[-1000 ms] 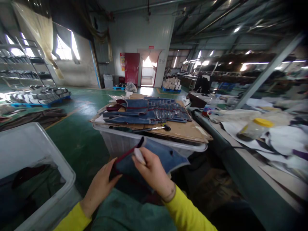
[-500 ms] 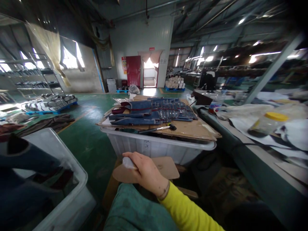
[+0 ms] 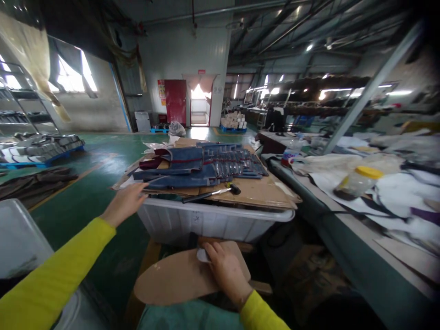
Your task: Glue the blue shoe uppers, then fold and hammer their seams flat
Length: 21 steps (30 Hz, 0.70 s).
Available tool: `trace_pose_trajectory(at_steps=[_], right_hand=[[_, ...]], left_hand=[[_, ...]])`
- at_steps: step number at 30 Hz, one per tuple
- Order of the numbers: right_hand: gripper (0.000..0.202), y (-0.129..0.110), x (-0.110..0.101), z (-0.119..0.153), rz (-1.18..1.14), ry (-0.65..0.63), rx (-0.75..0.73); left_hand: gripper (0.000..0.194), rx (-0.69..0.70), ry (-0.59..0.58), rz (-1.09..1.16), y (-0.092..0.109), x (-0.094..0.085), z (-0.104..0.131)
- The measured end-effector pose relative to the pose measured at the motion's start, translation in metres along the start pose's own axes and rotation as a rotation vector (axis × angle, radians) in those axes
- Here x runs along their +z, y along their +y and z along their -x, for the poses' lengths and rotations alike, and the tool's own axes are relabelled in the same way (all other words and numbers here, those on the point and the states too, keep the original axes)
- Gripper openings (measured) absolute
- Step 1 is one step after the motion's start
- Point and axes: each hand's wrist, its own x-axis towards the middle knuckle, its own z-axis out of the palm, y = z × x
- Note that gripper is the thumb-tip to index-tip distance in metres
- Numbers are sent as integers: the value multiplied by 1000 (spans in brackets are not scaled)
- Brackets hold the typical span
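Note:
My left hand [image 3: 125, 202] reaches forward to the near left end of a stack of blue fabric pieces [image 3: 199, 165], its fingers touching the lowest piece at the cardboard sheet's [image 3: 261, 188] edge. The sheet lies across a white plastic bin [image 3: 213, 222]. My right hand [image 3: 223, 270] rests on an oval brown board [image 3: 178, 277] over my lap and is closed around a small white object [image 3: 202, 255]. A dark-headed hammer [image 3: 209, 194] lies on the cardboard just in front of the stack.
A second translucent bin [image 3: 20, 243] stands at my left. A long workbench [image 3: 360, 211] on the right carries white sheets and a yellow-lidded jar [image 3: 357, 182]. Green floor [image 3: 92, 192] stretches to a red door [image 3: 176, 101]; pallets and shelving line the left wall.
The blue piece I held in both hands a second ago went left toward the bin and is out of view. My left hand has now reached forward to the stack; my right stays on the board.

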Motion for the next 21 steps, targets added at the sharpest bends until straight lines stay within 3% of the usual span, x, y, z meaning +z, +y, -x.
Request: trace_pose_trajectory(at_steps=[3, 6, 10, 12, 14, 16, 18, 21], right_hand=[[45, 2, 5, -3, -23, -29, 13], [52, 6, 11, -6, -39, -35, 15], [55, 13, 19, -7, -47, -37, 1], [54, 14, 21, -7, -43, -25, -2], [53, 13, 20, -8, -42, -7, 0], [52, 11, 17, -7, -56, -3, 6], [52, 9, 13, -7, -75, -8, 12], [49, 7, 9, -5, -85, -1, 7]], left_hand=[[42, 43, -36, -4, 52, 40, -89], [45, -19, -58, -14, 78, 74, -150], [27, -152, -67, 10, 79, 114, -190], [22, -230, -80, 19, 70, 122, -197], [26, -304, -65, 18, 55, 115, -198], [33, -370, -13, -2, 35, 91, -195], [37, -408, 107, -12, 16, 52, -187], [37, -372, 385, 19, 0, -29, -161]])
